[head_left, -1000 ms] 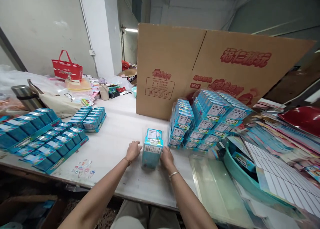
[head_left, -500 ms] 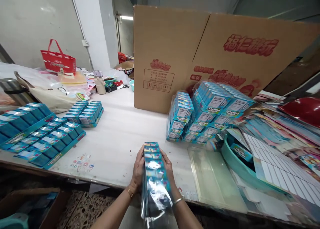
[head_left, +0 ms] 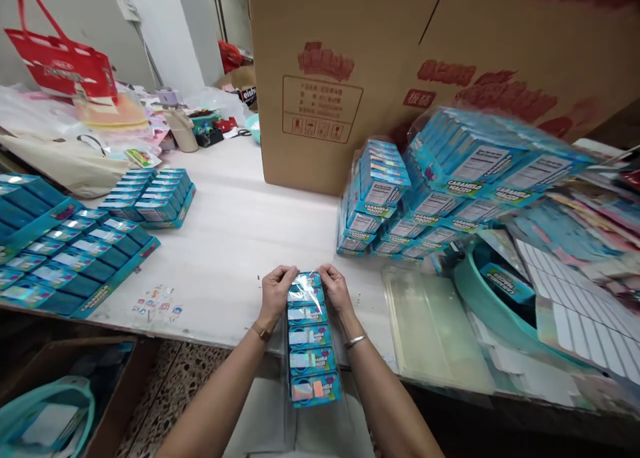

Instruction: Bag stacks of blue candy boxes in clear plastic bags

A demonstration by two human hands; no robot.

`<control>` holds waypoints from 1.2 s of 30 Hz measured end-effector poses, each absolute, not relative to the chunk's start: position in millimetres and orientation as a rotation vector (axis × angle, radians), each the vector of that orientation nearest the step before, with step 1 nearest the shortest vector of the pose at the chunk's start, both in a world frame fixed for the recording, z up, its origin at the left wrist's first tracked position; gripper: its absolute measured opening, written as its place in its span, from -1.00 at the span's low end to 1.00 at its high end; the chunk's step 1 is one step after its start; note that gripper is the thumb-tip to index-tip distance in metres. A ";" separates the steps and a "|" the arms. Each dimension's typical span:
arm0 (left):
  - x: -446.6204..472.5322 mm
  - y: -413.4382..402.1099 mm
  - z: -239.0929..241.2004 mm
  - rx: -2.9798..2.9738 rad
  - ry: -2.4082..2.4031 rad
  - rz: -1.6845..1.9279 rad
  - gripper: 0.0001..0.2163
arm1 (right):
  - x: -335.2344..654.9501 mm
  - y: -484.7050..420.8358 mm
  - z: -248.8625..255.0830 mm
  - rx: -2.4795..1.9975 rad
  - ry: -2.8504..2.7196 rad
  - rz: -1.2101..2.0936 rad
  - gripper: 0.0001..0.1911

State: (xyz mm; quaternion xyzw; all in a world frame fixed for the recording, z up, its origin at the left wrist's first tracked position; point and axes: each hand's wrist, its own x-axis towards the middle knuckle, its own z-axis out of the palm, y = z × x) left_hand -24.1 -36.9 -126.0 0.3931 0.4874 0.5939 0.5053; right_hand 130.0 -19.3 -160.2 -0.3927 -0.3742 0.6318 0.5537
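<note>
Fingers [head_left: 286,278] pinch clear wrap [head_left: 313,283] holding blue boxes [head_left: 313,361].

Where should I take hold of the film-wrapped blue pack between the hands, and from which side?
Probably mid-length on its long sides, coming from left and right at once: the blue pack is long and narrow, and the left hand and right hand occupy its far corners.

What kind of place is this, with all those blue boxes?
Probably a small packing workshop. A big printed cardboard carton stands on a white table, a stack of matching blue boxes sits in front, and the left hand and right hand hold a plastic-wrapped row of boxes.
</note>
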 end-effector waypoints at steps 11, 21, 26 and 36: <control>-24.1 -30.8 -128.2 1.001 1.166 1.429 -0.72 | 133.6 -15.9 -162.3 -0.929 -1.013 1.443 -0.69; -24.4 -24.3 -133.8 1.045 1.074 1.420 -0.70 | 131.5 -12.7 -164.8 -0.908 -1.032 1.429 -0.66; -26.4 -27.0 -129.2 1.062 1.044 1.412 -0.69 | 131.7 -14.0 -165.4 -0.875 -1.056 1.407 -0.65; -34.5 -33.5 -121.5 1.047 1.164 1.488 -0.63 | 141.9 -23.4 -152.8 -0.973 -0.962 1.324 -0.58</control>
